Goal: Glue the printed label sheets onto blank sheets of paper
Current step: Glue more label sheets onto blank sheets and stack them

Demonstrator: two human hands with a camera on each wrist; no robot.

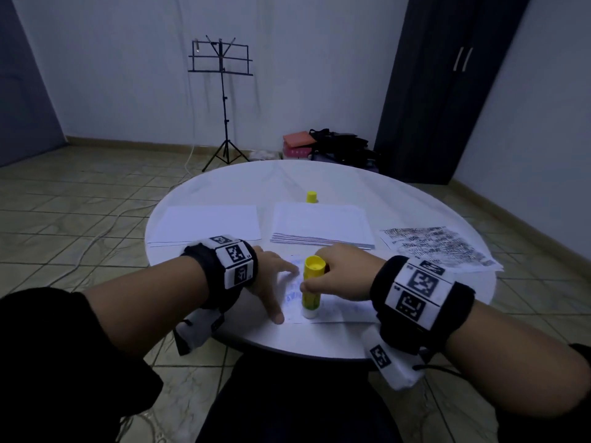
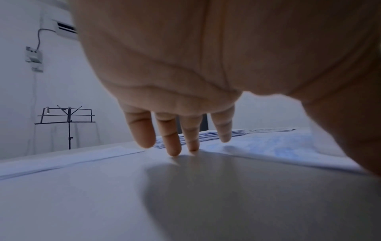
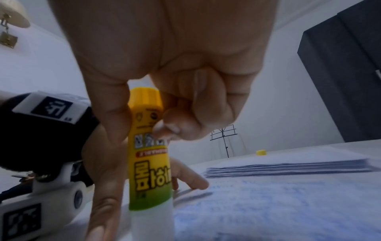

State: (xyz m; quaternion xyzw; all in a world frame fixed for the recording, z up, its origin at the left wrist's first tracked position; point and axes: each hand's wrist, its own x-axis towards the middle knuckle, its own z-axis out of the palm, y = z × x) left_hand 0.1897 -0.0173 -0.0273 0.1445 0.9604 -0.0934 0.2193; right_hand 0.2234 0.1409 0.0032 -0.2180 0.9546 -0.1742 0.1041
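Head view: right hand point(image 1: 339, 273) grips upright yellow glue stick point(image 1: 311, 287); left hand point(image 1: 271, 282) flat.

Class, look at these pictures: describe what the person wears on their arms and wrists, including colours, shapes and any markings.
Both forearms are bare below dark pushed-up sleeves. Each wrist carries a thick black band faced with white square tiles bearing black block-pattern markers. A white camera housing with another marker hangs under each wrist. The left hand and right hand are ungloved.
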